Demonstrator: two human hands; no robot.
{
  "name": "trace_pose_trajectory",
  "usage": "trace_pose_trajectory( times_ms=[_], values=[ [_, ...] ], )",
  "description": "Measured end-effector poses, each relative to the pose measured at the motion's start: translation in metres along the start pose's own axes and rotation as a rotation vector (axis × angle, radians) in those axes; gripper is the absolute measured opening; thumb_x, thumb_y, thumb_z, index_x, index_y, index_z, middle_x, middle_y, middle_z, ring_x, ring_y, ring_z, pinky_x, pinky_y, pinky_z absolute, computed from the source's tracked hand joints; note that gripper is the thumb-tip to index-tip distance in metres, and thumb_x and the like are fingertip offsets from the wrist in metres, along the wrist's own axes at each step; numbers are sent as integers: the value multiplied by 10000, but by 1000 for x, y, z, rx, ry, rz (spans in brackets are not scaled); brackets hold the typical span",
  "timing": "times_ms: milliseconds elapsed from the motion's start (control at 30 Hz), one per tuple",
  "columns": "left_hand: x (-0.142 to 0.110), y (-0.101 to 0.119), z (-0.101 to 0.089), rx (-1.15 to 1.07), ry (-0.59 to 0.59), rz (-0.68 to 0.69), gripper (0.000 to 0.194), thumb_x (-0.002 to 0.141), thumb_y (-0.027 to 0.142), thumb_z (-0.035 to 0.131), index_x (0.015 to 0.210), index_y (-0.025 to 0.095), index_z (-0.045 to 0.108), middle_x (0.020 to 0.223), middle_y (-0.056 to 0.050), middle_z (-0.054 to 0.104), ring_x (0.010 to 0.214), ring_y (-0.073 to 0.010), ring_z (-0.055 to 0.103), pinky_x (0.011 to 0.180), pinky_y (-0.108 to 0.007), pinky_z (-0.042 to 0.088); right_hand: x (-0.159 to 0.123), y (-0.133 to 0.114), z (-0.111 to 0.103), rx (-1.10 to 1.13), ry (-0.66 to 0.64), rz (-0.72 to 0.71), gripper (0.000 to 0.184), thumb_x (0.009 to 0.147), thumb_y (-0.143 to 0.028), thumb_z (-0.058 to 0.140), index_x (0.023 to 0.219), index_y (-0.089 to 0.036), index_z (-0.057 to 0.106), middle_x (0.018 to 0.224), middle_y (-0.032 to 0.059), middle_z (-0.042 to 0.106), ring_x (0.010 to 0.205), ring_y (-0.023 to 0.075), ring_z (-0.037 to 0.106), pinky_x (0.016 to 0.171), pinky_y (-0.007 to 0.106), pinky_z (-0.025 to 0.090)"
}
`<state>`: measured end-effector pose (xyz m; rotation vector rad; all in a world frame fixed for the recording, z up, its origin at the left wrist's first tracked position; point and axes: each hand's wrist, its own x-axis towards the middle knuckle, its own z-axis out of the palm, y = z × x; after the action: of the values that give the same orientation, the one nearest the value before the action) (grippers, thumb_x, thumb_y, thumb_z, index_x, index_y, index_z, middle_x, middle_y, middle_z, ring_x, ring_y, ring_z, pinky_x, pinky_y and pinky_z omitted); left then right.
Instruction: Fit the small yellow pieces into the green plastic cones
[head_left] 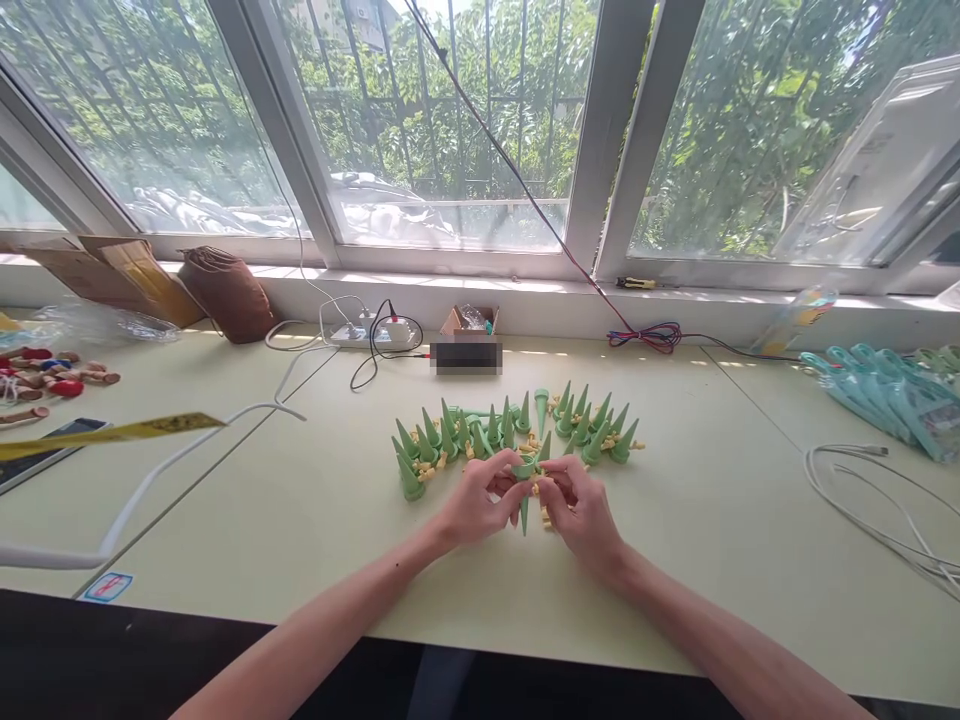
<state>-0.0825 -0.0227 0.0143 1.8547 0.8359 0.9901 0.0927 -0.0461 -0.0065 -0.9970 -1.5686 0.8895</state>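
Note:
My left hand point(484, 502) is closed around a green plastic watering spike point(524, 516), held just above the table with its tip down and its wide, round end up. My right hand point(583, 508) meets it from the other side, thumb and fingers pinched at the spike's side on what looks like a small yellow plastic piece; the fingertips hide most of it. Behind my hands, many green spikes stand on their wide ends, points up, in a left group point(429, 432) and a right group point(600, 430). Small yellow pieces point(531, 446) lie among them.
A small cardboard box point(481, 319) and a power strip point(384, 333) sit by the windowsill. To the left are a brown bag point(226, 293), a phone point(52, 452) and a white cable point(142, 490). Teal plastic items point(892, 395) and a coiled cable point(832, 490) lie right.

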Motion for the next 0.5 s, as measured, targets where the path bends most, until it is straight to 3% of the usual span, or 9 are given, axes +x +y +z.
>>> trace_pose_trajectory(
  times_ms=[267, 500],
  values=[
    [-2, 2, -1, 8, -19, 6, 190, 920, 355, 579, 933, 191, 486, 541, 34, 599, 409, -112, 580, 413, -201, 449, -2, -5, -1, 66, -63, 57, 283, 999, -421, 437, 828, -204, 494, 576, -51, 532, 358, 79, 452, 369, 204, 355],
    [4, 8, -5, -210, -112, -188, 306, 883, 438, 626, 958, 187, 467, 571, 27, 631, 370, -122, 583, 335, -182, 408, -1, -3, 0, 42, -78, 46, 340, 1011, -432, 414, 757, -211, 459, 521, -55, 517, 329, 72, 420, 354, 203, 317]
  ],
)
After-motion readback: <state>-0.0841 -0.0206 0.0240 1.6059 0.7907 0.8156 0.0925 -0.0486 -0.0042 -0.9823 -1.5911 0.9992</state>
